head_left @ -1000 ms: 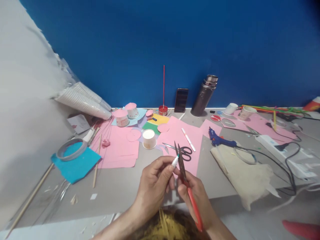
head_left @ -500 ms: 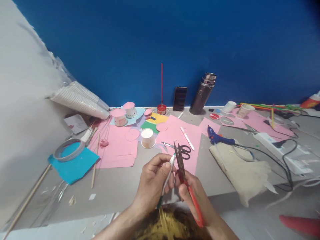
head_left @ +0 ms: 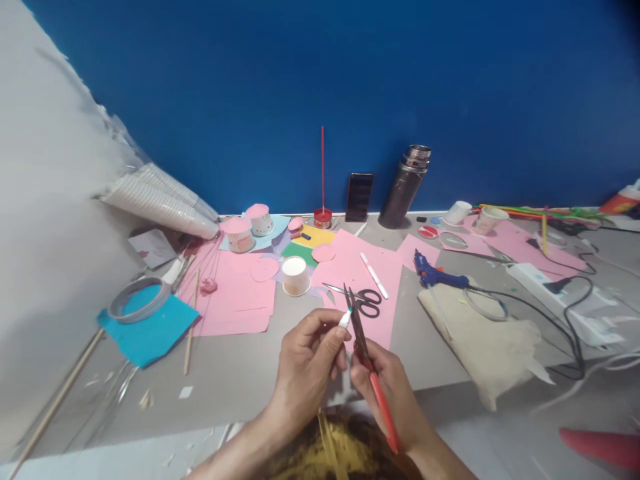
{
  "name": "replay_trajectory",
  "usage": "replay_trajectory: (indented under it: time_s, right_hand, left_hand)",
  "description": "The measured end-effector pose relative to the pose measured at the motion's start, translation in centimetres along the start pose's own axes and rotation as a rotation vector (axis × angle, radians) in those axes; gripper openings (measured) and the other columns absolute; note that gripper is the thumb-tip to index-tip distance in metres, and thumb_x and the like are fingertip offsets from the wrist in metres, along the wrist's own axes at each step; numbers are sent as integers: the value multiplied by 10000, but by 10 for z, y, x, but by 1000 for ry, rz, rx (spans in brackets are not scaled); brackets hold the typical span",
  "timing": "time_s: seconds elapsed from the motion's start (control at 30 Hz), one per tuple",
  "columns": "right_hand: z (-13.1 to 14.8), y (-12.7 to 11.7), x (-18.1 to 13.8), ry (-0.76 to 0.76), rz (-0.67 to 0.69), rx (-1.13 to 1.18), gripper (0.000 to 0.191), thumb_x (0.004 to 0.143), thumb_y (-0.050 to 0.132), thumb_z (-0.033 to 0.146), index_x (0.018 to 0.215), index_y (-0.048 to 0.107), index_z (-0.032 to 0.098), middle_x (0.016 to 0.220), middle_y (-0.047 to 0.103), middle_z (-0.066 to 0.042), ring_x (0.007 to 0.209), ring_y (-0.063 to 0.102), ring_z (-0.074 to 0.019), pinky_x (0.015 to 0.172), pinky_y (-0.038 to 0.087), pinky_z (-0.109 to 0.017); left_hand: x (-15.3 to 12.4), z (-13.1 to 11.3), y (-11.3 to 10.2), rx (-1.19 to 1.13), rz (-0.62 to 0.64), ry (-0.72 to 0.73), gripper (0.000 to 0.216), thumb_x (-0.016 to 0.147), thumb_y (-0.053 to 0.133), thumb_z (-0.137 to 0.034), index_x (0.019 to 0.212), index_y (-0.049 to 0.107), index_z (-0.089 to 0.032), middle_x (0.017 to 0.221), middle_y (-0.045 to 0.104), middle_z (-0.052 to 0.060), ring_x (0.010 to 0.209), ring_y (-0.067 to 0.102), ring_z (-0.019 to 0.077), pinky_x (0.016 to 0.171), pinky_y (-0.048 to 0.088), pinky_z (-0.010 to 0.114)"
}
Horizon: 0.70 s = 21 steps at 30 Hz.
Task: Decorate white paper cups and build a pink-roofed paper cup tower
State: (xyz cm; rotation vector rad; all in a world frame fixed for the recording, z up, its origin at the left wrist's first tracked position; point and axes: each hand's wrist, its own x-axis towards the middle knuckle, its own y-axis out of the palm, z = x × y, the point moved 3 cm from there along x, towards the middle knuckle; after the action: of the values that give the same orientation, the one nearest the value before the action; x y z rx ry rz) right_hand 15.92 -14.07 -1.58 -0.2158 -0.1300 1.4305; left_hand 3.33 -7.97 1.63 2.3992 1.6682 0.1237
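Left hand [head_left: 305, 363]: fingers closed on a white pen [head_left: 344, 320], teal tip up. Right hand [head_left: 387, 390]: fingers wrapped round the red scissors [head_left: 383, 407], blades pointing up and away (nearly shut, as far as visible). Pen tip just beside the blades; contact cannot be told. Both held over the near part of the grey table [head_left: 240, 373]. Beyond them, black scissors [head_left: 367, 303] lie on pink paper [head_left: 350, 270], with a paper cup [head_left: 295, 275] to their left.
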Motion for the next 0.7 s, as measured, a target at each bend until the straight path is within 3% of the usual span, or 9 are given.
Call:
replay_trajectory:
  time_s: [0.2,0.3,0.4,0.47,0.53,0.63,0.7]
  right_hand:
    - [-4,3,-3,-21,43,115,638,846,574,812,705,574,190,619,478,21,555,375,-119,513,302,-259]
    - [-9,-26,1,49,-53,-40,564,806,692,721,652,528,203,577,433,45,541,380,-114,506,304,-246]
    - [-11,-89,12,149,-255,-339,481,808,696,656,679,600,202,599,549,20,580,497,-151,543,366,-253]
    - [-10,-143,24,202,-330,-582,390,920,587,579,865,704,211,766,711,-28,710,641,-204,632,436,-275]
    - [-14,-199,38,401,-392,-941,372,977,514,524,949,739,229,855,764,-57,825,709,-234,695,461,-289]
    - [-23,-269,64,594,-492,-1071,374,955,578,477,938,764,154,971,778,-200,945,739,-332,734,480,-351]
    - [-30,-300,83,643,-511,-1109,350,923,645,443,993,768,123,1084,766,-247,1016,737,-352,765,496,-360]
  left_hand:
    - [3,2,0,-56,64,-62,335,889,726,-495,895,687,-162,579,611,-22,407,477,69,402,344,174]
    - [6,9,-5,-110,75,-153,393,881,719,-549,933,693,-160,565,612,-19,377,451,74,380,320,182]
    - [9,11,-14,-108,25,-186,427,846,759,-563,932,708,-148,625,639,-1,389,422,56,385,293,178]
    - [11,9,-18,-95,1,-188,437,824,791,-554,979,727,-151,657,650,0,411,410,51,406,311,178]
    - [14,6,-20,-84,0,-187,448,810,808,-551,1014,748,-157,616,621,-13,454,434,72,452,376,185]
    - [18,4,-22,-53,-67,-197,452,729,879,-515,1011,775,-177,651,642,-1,594,556,132,549,474,209]
    - [22,4,-24,10,-142,-198,443,673,919,-476,987,785,-193,735,682,8,659,592,150,559,482,212]
